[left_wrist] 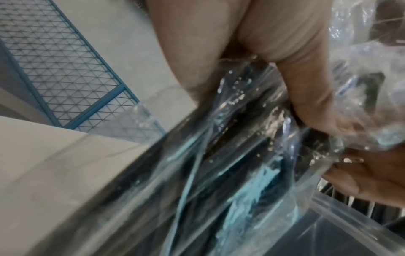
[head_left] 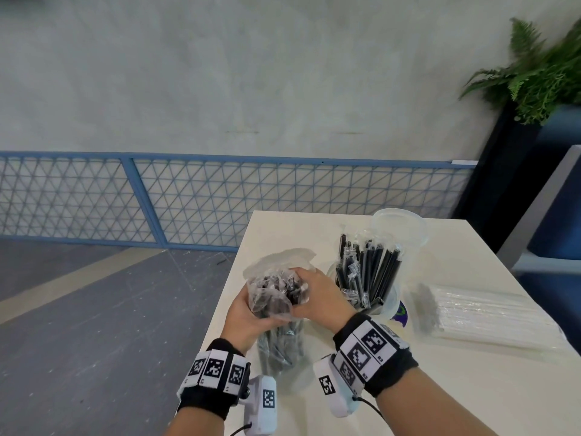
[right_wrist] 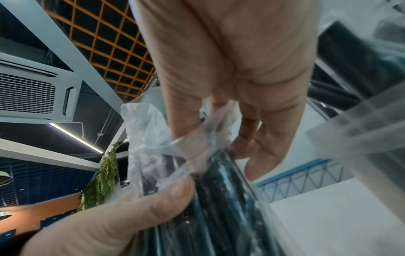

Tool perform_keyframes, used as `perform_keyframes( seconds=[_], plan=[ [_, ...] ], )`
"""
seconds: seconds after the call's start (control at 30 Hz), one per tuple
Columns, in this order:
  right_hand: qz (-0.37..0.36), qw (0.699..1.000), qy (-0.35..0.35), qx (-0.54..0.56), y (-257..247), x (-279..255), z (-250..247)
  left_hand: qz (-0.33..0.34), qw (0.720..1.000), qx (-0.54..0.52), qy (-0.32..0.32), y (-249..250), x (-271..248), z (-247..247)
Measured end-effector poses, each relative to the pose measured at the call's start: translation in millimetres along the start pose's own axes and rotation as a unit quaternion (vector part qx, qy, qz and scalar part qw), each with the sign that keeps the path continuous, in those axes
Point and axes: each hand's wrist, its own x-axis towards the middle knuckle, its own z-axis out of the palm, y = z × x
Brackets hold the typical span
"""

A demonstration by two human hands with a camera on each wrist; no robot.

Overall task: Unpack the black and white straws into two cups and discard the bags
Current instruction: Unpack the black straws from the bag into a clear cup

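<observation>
- Both hands work the clear bag of black straws (head_left: 276, 297) in the head view: the left hand (head_left: 248, 313) grips its crumpled top from the left and the right hand (head_left: 320, 297) pinches it from the right, with the bag standing on the white table (head_left: 471, 388).
- Just right of the bag, a clear cup (head_left: 371, 284) holds wrapped black straws, with an empty clear cup (head_left: 399, 228) behind it; the flat pack of white straws (head_left: 481, 316) lies further right.
- From the left wrist, the left hand (left_wrist: 263, 57) clasps glossy film over dark straws; blur hides the fingertips.
- From the right wrist, the right hand (right_wrist: 230, 78) pinches a film flap, and the left thumb (right_wrist: 131, 207) presses the bag below it.
</observation>
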Motion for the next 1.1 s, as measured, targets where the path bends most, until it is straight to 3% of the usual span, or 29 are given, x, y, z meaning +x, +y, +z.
perform_keyframes(
  seconds=[0.23, 0.5, 0.8, 1.1],
  plan=[
    [-0.017, 0.998, 0.026, 0.047, 6.8, -5.7, 4.0, 0.011, 1.000, -0.024, 0.015, -7.3, 1.3, -8.9],
    [0.034, 0.999, -0.023, 0.023, 9.9, -2.1, 7.8, 0.003, 1.000, 0.013, 0.000, -3.2, 2.9, -7.3],
    [0.064, 0.976, 0.117, 0.170, 10.5, -4.8, 23.2, 0.022, 0.996, 0.090, 0.009, -12.0, 7.6, -2.4],
    [-0.044, 0.957, 0.196, 0.210, -4.6, -8.9, 10.5, 0.011, 0.996, 0.091, 0.007, -6.3, 11.4, 2.9]
  ],
)
